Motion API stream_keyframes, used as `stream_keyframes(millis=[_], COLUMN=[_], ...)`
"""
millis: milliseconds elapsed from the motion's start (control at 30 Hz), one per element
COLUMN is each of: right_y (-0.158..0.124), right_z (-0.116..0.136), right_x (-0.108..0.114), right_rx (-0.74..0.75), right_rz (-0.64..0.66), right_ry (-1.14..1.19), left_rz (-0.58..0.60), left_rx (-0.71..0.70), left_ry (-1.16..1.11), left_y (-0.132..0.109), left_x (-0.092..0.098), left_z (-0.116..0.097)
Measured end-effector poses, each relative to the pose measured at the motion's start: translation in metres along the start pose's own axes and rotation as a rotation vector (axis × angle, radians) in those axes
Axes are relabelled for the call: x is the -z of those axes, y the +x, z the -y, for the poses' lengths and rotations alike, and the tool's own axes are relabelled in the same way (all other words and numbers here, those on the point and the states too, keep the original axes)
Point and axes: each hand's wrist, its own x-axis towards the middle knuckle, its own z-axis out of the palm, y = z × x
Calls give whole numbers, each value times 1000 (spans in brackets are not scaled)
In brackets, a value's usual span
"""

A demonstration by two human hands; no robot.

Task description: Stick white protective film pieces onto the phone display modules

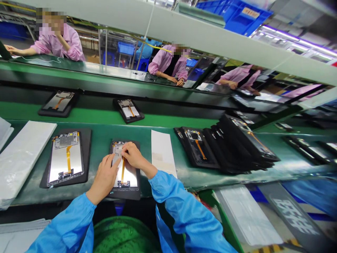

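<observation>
An opened tablet (131,174) with an orange ribbon cable lies on a black pad on the green bench, in front of me. My left hand (104,175) rests along its left edge, fingers stretched toward the upper board. The fingers of my right hand (133,155) are pinched together over the top of the orange cable; whatever they hold is too small to make out. To the left, a second opened tablet (76,160) lies slightly askew on its own black pad.
Two tablets (59,102) (129,109) sit on the green belt beyond. A white sheet (163,151) lies right of my hands, then a row of leaning black pads with tablets (234,147). White packs (23,158) lie left. People in pink sit across.
</observation>
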Motion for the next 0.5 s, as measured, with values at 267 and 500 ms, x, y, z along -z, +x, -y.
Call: stream_keyframes(millis=[267, 500], right_y=[-1, -2], right_z=[-1, 0], right_x=[-2, -3], right_rx=[30, 33], right_rz=[-17, -29], right_ry=[-35, -55], left_rz=[5, 24], left_rx=[0, 6], left_ry=[90, 156], left_y=[5, 7], left_x=[0, 1], left_z=[-5, -9])
